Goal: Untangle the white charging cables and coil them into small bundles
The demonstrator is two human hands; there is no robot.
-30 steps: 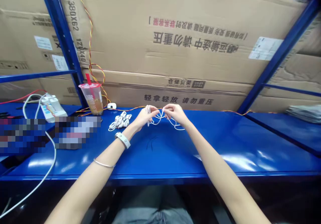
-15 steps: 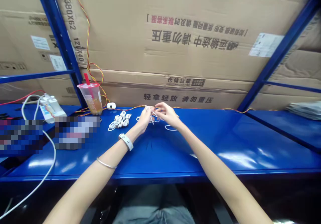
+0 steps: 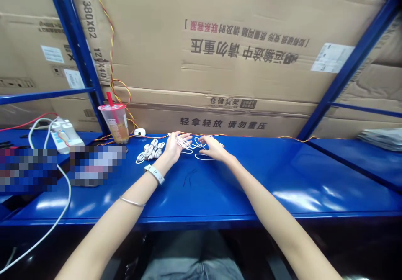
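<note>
My left hand point(image 3: 173, 148) is palm up above the blue shelf point(image 3: 220, 192), with loops of a white cable point(image 3: 183, 142) lying across its palm and fingers. To the right, my right hand point(image 3: 211, 147) has bent fingers at the loose part of the same cable, which curves over the shelf between and below both hands; whether its fingertips pinch the cable is unclear. A pile of bundled white cables point(image 3: 150, 150) rests just left of my left hand. Thin dark strips point(image 3: 189, 178) lie on the shelf in front of my hands.
A drink cup point(image 3: 115, 123) with a red straw, a small white case point(image 3: 140, 132) and a power strip point(image 3: 65, 134) stand at the left. Red and yellow wires run along the back edge by the cardboard point(image 3: 238, 79). Flat packets point(image 3: 381, 137) lie far right.
My left hand has moved left and turned palm up, its fingers more spread. The hands are farther apart, and more of the white cable and the dark strips show.
</note>
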